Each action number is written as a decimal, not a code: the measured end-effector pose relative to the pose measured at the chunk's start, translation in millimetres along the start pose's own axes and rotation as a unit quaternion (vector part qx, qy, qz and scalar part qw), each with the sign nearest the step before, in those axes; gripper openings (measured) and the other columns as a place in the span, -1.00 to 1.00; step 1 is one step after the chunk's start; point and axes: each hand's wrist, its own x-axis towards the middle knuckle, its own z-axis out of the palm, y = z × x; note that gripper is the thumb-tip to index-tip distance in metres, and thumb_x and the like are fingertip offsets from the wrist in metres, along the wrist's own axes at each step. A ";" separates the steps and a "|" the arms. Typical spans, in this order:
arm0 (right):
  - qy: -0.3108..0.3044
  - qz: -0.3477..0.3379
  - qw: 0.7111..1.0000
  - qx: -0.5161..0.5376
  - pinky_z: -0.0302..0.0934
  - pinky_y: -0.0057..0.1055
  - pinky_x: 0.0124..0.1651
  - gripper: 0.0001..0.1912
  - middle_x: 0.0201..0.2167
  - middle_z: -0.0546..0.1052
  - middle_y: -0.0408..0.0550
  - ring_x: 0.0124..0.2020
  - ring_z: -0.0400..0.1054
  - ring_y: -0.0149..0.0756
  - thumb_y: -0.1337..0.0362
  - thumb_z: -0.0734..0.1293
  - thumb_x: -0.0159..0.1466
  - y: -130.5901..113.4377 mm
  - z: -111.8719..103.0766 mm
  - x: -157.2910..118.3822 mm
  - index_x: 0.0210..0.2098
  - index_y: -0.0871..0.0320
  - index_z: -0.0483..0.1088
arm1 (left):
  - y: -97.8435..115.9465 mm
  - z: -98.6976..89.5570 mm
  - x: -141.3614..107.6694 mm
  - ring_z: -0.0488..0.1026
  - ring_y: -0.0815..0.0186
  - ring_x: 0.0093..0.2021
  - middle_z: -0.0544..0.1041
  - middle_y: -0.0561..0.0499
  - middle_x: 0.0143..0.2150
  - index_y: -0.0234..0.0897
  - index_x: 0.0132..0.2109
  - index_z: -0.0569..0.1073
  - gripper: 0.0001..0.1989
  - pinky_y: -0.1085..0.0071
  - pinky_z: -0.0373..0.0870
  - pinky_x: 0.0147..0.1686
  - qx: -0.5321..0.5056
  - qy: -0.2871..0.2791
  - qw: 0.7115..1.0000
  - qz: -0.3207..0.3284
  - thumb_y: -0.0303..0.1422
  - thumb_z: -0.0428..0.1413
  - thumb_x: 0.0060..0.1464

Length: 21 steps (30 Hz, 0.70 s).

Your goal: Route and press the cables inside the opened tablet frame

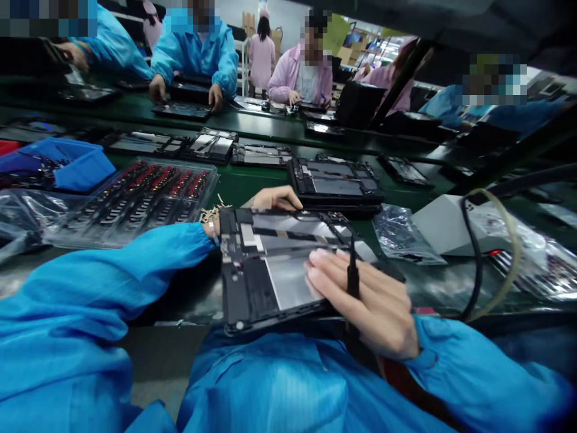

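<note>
An opened tablet with its inner parts exposed is held tilted above the bench edge, close to my body. My left hand reaches round behind its far edge and grips it; the fingertips are partly hidden. Across the tablet's pale battery area lie the outstretched fingers of my right hand, pressed together. A slim black pointed tool is held between those fingers, point upward; I cannot make out its exact kind.
Beyond the tablet sits a stack of opened tablets. On the left are a clear tray of small parts and a blue bin. To the right stand a white box, a plastic bag and a cable. Co-workers work opposite.
</note>
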 end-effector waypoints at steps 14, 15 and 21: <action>-0.100 -0.045 0.988 -0.113 0.35 -0.04 0.27 -0.66 0.20 0.49 0.14 0.25 0.39 -0.03 0.37 0.24 0.44 -3.6 43.2 -57.2 0.15 0.25 0.46 | -18.0 2.9 -114.6 0.37 0.02 0.18 0.41 -0.23 0.14 -0.31 0.20 0.39 -0.40 0.08 0.26 0.25 0.354 0.036 0.916 -0.186 0.05 -0.10 0.28; -0.099 -0.042 0.987 -0.117 0.34 -0.03 0.27 -0.65 0.21 0.48 0.13 0.26 0.37 -0.05 0.39 0.20 0.45 -2.3 44.6 -57.7 0.16 0.25 0.46 | -14.4 8.6 -116.0 0.34 -0.03 0.21 0.38 -0.25 0.20 -0.30 0.19 0.38 -0.39 0.00 0.23 0.28 0.325 0.050 0.920 -0.211 0.07 -0.06 0.24; -0.053 -0.026 0.989 -0.138 0.27 -0.01 0.34 -0.55 0.22 0.47 0.14 0.31 0.31 -0.06 0.49 0.10 0.42 4.5 53.3 -57.0 0.18 0.23 0.44 | 30.8 49.1 -121.0 0.43 0.03 0.22 0.38 -0.22 0.29 -0.07 0.43 -0.09 -0.07 0.08 0.46 0.17 -0.065 0.127 0.943 -0.301 -0.14 0.25 0.06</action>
